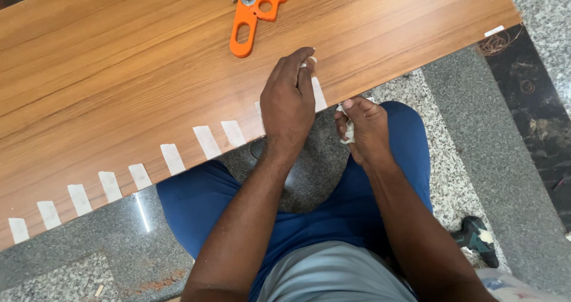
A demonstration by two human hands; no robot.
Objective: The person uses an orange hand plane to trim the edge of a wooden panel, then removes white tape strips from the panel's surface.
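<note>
Tape strip [319, 94] under left hand [288, 102] runs crosswise over board edge [416, 70]; fingers flat, pressing it. Right hand [364, 129] beside it pinches crumpled tape [347, 132]

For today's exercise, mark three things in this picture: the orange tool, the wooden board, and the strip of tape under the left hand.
orange tool [254, 13], head view, on its handle.
wooden board [119, 70], head view, bare top.
strip of tape [319, 95], head view, lower end by the board's edge.

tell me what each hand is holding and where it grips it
The right hand pinches a roll of white tape between thumb and fingers. The left hand holds nothing; its fingertips press a tape strip onto the wooden board.
</note>
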